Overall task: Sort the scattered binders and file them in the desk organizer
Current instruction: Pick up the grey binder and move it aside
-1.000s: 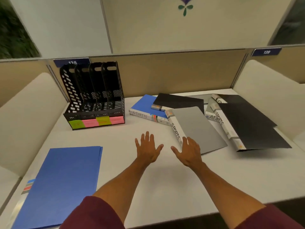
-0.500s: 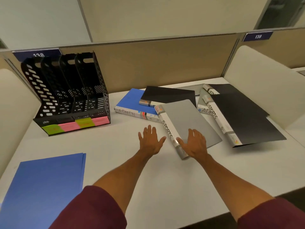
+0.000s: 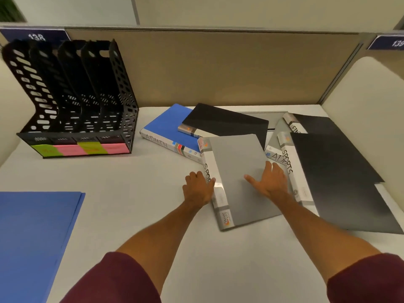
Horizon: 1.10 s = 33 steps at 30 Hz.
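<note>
A grey binder [image 3: 238, 162] with SPORTS on its white spine lies flat in the middle of the desk. My left hand [image 3: 197, 188] curls against its spine, thumb on the spine's edge. My right hand [image 3: 270, 180] lies flat on its cover, fingers spread toward the right edge. Behind it sit a blue ADMIN binder [image 3: 166, 127] and a black binder [image 3: 225, 122] stacked on that. To the right lie two black binders [image 3: 341, 180] with white spines, one marked SPORTS. The black desk organizer [image 3: 72, 97] stands at the back left, its slots empty, with green and pink labels on its front.
A blue folder [image 3: 32, 239] lies flat at the near left. Beige cubicle partitions [image 3: 218, 66] close the desk behind and on both sides. The white desk surface [image 3: 135, 182] shows between the organizer and the binders.
Both hands moved forward from the bare desk onto the grey SPORTS binder: the left reached its spine, the right slid onto its cover. The camera came closer.
</note>
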### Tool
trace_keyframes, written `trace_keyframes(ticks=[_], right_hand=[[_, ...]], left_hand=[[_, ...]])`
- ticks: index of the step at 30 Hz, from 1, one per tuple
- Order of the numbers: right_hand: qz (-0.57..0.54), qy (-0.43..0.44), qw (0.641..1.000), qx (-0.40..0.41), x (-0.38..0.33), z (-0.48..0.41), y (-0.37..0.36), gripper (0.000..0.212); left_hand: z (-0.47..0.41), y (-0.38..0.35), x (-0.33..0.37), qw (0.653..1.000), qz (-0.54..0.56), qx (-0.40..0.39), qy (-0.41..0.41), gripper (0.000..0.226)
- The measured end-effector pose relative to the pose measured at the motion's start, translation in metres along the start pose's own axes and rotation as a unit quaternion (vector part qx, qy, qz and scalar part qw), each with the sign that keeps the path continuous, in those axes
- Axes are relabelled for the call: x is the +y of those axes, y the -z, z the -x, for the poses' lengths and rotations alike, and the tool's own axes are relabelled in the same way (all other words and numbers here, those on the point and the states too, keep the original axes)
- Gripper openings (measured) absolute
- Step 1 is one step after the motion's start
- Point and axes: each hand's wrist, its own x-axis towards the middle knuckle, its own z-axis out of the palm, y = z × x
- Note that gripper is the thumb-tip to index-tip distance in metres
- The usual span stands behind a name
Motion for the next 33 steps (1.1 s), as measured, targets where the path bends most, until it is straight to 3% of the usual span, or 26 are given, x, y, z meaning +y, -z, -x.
trace_keyframes(ticks=[8, 13, 19, 27, 33], right_hand=[[-0.055, -0.039, 0.995, -0.079, 0.016, -0.025, -0.004, 0.107], [-0.039, -0.057, 0.995, -0.072, 0.023, -0.027, 0.001, 0.111], [-0.168, -0.06, 0.983, -0.042, 0.012, -0.012, 0.01, 0.122], [-0.252, -0.072, 0.964, -0.037, -0.01, 0.019, 0.016, 0.114], [-0.412, -0.028, 0.91, -0.05, -0.04, 0.056, 0.025, 0.104]], left_hand=[[-0.013, -0.027, 0.013, 0.976, 0.202, -0.03, 0.077, 0.053], [-0.008, -0.02, 0.02, 0.952, 0.282, -0.057, 0.108, 0.046], [-0.005, -0.006, 0.011, 0.918, 0.363, -0.063, 0.144, 0.043], [0.019, 0.047, -0.005, 0.878, 0.471, -0.059, 0.065, 0.032], [0.047, 0.114, -0.015, 0.864, 0.501, -0.035, -0.04, 0.031]])
